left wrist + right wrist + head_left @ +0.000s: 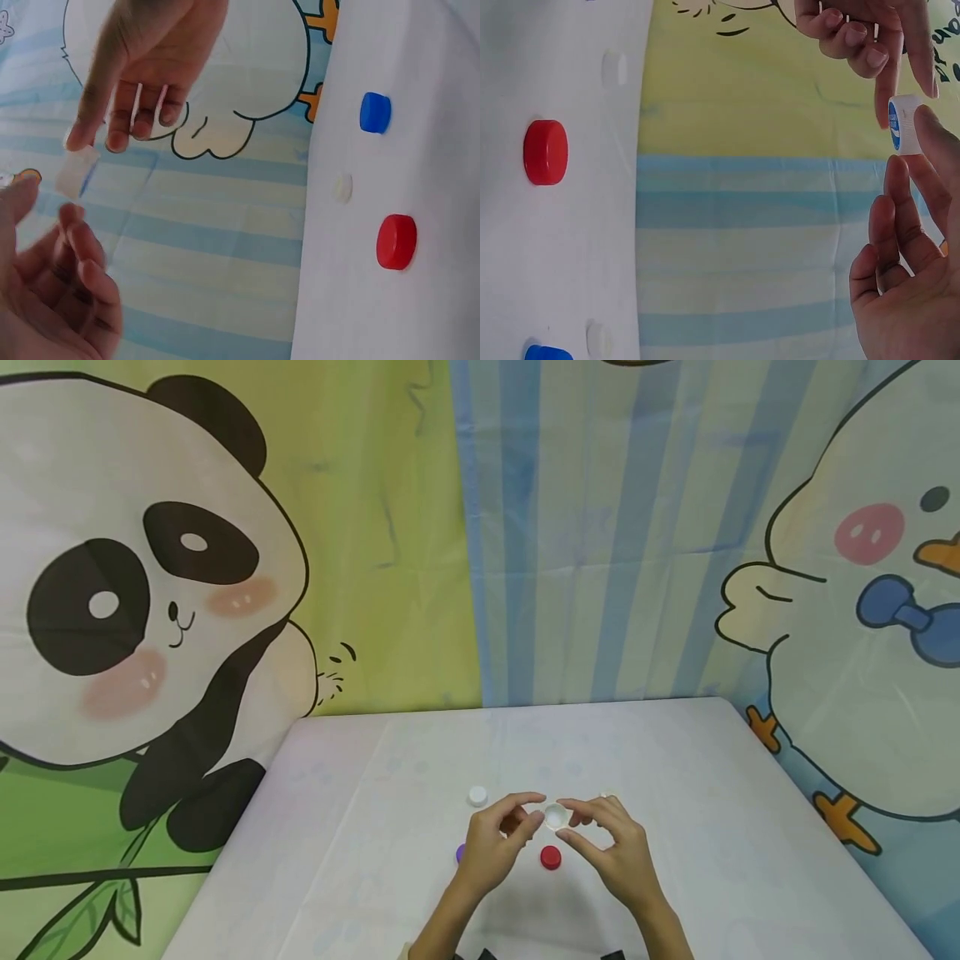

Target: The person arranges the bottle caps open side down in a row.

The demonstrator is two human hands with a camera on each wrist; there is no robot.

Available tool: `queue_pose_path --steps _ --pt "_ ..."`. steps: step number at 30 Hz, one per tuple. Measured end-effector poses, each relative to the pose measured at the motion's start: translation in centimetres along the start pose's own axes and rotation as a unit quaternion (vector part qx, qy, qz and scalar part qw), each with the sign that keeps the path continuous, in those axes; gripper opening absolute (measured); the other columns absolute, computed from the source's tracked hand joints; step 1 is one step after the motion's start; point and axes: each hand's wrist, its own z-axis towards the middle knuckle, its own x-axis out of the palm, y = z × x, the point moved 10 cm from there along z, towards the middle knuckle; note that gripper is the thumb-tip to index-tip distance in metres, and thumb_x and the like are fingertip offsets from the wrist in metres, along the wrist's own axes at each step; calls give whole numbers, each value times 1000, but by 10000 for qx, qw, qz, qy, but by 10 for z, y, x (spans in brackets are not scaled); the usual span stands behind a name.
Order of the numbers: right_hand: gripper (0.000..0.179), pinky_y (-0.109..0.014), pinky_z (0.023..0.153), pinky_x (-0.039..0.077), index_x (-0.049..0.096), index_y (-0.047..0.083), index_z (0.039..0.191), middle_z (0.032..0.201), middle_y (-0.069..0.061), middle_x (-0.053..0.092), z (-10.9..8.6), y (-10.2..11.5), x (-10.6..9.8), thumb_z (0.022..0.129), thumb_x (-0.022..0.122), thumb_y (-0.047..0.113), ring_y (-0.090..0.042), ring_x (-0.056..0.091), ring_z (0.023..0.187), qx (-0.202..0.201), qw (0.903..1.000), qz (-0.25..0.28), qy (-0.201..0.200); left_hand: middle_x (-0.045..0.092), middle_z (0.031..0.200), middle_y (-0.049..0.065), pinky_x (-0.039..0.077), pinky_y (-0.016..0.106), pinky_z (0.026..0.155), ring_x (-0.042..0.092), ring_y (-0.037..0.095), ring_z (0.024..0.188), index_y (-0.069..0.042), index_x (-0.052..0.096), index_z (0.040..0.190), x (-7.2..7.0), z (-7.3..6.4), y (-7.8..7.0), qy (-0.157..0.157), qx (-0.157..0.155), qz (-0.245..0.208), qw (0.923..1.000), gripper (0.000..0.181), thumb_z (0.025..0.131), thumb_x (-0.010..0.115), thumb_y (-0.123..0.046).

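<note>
A white bottle cap (pixel 556 816) is held up above the table, between the two hands. My right hand (pixel 617 852) pinches it with thumb and fingertips. In the right wrist view, the cap (pixel 905 125) has a ribbed side and a blue printed top. My left hand (pixel 495 843) is close beside the cap, its thumb and forefinger spread apart; whether a fingertip touches it I cannot tell. Below the hands, a red cap (pixel 551 857) lies on the table. Partly hidden by my left hand is a purple cap (pixel 460 853).
The white-covered table (pixel 420 752) also bears a white cap (pixel 477 796) farther back. In the left wrist view, a blue cap (pixel 375 112) and another white cap (pixel 343 187) lie near the red one. Behind the table hangs a printed cartoon curtain (pixel 390 527).
</note>
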Motion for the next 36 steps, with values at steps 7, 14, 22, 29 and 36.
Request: queue_pose_path --steps 7,14,22,29,36 --pt "36 -19 67 35 67 13 101 76 5 60 -13 -31 12 67 77 10 -6 46 75 270 9993 -137 217 55 63 5 42 19 47 48 3 52 -7 67 94 1 -2 9 260 -1566 -219 9871 21 88 58 -24" --pt "37 -19 67 36 66 16 103 77 8 60 -15 -34 14 68 77 12 -11 48 74 247 9993 -163 230 56 65 2 40 19 46 48 4 53 -11 68 92 12 -8 44 431 -1865 -453 9805 22 84 62 -30" --pt "37 -18 67 35 66 6 99 75 -1 59 -6 -8 9 64 77 2 -15 48 73 91 9998 -55 187 54 65 -3 42 20 47 49 6 54 -11 68 89 14 -9 53 454 -1881 -629 9791 27 82 62 -36" --pt "38 -18 68 37 66 17 105 79 7 59 -17 -37 19 69 77 13 -9 47 77 343 9986 -84 386 55 66 -1 42 18 49 48 5 55 -10 69 88 14 -11 55 454 -2031 -905 9739 26 81 65 -35" --pt "37 -21 70 37 63 23 110 84 10 59 -22 -51 26 74 73 24 -8 47 82 732 9949 -120 678 59 66 11 40 18 46 50 8 54 -12 69 85 8 -9 55 170 -1769 -531 9826 25 79 67 -35"
